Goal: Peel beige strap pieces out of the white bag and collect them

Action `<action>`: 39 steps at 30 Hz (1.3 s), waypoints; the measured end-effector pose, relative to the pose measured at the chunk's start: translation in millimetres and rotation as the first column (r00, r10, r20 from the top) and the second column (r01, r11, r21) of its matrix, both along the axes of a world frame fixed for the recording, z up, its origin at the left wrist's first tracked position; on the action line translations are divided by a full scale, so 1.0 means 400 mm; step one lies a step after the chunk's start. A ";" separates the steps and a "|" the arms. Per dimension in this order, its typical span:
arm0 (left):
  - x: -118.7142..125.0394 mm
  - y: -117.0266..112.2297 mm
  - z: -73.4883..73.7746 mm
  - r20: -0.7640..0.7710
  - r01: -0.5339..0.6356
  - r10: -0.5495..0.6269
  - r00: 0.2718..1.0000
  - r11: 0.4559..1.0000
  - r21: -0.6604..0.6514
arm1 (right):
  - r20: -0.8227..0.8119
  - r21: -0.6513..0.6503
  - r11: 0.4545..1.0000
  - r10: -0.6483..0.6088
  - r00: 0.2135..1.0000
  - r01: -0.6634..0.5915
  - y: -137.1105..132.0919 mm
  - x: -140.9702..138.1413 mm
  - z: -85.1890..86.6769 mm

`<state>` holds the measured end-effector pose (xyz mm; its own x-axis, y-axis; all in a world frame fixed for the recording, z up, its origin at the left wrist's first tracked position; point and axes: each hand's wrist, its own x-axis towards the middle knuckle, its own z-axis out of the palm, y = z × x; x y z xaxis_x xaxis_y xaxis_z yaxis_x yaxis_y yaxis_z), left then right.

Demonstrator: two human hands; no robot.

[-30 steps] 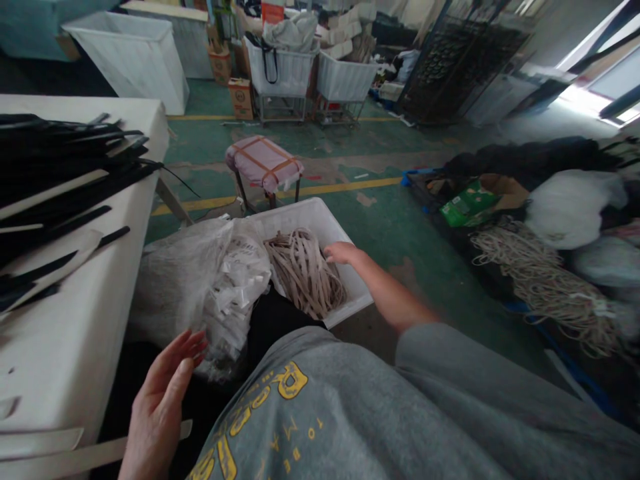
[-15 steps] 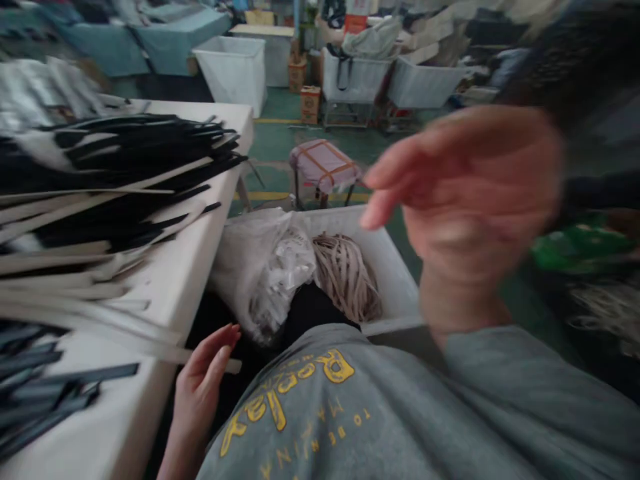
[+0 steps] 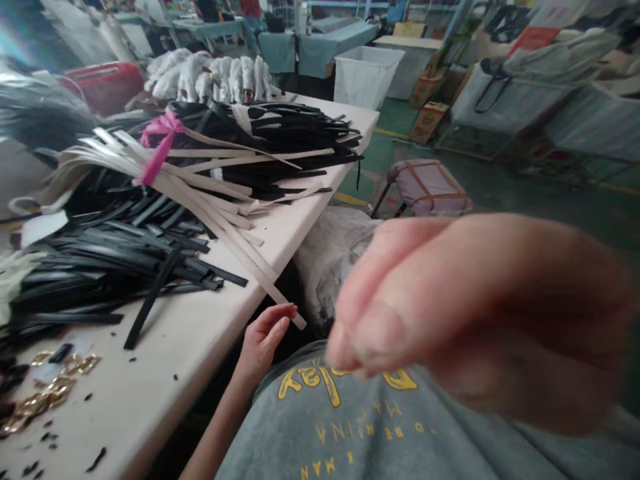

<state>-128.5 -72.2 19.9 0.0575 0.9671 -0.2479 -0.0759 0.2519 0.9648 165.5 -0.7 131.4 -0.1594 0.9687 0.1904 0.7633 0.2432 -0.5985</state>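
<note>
My right hand [image 3: 480,320] is large and slightly blurred, close to the camera in front of my chest. Its thumb presses against the curled fingers, and nothing shows in it. Beside the table edge, my left hand [image 3: 267,333] has half-curled fingers, with thumb and fingertips slightly apart. The end of an off-white strap [image 3: 240,243] overhangs the edge and passes behind those fingertips; no firm grip on it shows. That strap belongs to a bundle tied with a pink ribbon [image 3: 161,143]. Black straps [image 3: 100,257] lie in piles around it on the white table [image 3: 200,353].
Gold buckles [image 3: 50,393] and black scraps lie on the near table. White bundled pieces [image 3: 210,77] and a red basket [image 3: 105,83] are farther back. A plastic bag [image 3: 333,247] sits beside the table, a covered stool [image 3: 430,187] beyond. White bins [image 3: 367,73] stand behind.
The view has turned left, bringing more of the table into sight. My right hand has come lower and nearer the camera, its fingers closing. My left hand stays by the strap end.
</note>
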 end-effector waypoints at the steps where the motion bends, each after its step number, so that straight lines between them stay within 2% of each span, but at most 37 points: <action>1: 0.003 -0.002 -0.003 0.003 -0.018 0.018 1.000 1.000 -0.001 | 0.039 -0.012 1.000 0.009 0.999 -0.008 0.021 -0.028 -0.012; 5: 0.012 -0.006 -0.027 0.059 -0.039 0.039 0.997 0.999 -0.009 | 0.140 -0.029 0.992 0.122 0.983 -0.119 0.134 -0.200 -0.071; 9: -0.001 0.015 -0.076 0.127 -0.068 0.066 0.990 0.998 0.009 | 0.191 -0.063 0.974 0.225 0.955 -0.217 0.226 -0.389 -0.138; 13: -0.015 0.021 -0.095 0.215 -0.114 0.117 0.970 0.993 -0.025 | 0.353 -0.041 0.980 0.195 0.915 -0.192 0.266 -0.483 -0.196; 16: -0.016 0.021 -0.080 0.272 -0.129 0.143 0.952 0.989 -0.069 | 0.447 -0.001 0.987 0.145 0.883 -0.162 0.289 -0.507 -0.213; 19: -0.014 0.027 -0.068 0.288 -0.144 0.167 0.943 0.984 -0.101 | 0.464 -0.102 0.983 0.185 0.866 -0.156 0.317 -0.527 -0.203; 22: -0.012 0.036 -0.076 0.296 -0.152 0.178 0.939 0.982 -0.108 | 0.445 -0.199 0.965 0.243 0.862 -0.169 0.339 -0.556 -0.184; 26: -0.015 0.047 -0.096 0.331 -0.148 0.181 0.926 0.981 -0.123 | 0.450 -0.225 0.959 0.258 0.855 -0.171 0.340 -0.606 -0.173; 30: -0.013 0.050 -0.090 0.306 -0.167 0.206 0.930 0.974 -0.150 | 0.432 -0.262 0.942 0.308 0.848 -0.209 0.330 -0.642 -0.178; 32: -0.012 0.048 -0.081 0.276 -0.200 0.233 0.933 0.969 -0.142 | 0.349 -0.276 0.935 0.312 0.884 -0.221 0.331 -0.645 -0.180; 35: -0.018 0.046 -0.070 0.242 -0.280 0.295 0.924 0.955 -0.095 | 0.048 -0.378 0.895 0.275 0.960 -0.238 0.336 -0.625 -0.176; 37: -0.021 0.049 -0.063 0.236 -0.325 0.328 0.914 0.944 -0.055 | -0.107 -0.432 0.863 0.239 0.965 -0.262 0.332 -0.598 -0.165; 39: -0.020 0.060 -0.051 0.260 -0.349 0.344 0.902 0.937 -0.029 | -0.164 -0.439 0.851 0.238 0.957 -0.287 0.315 -0.565 -0.149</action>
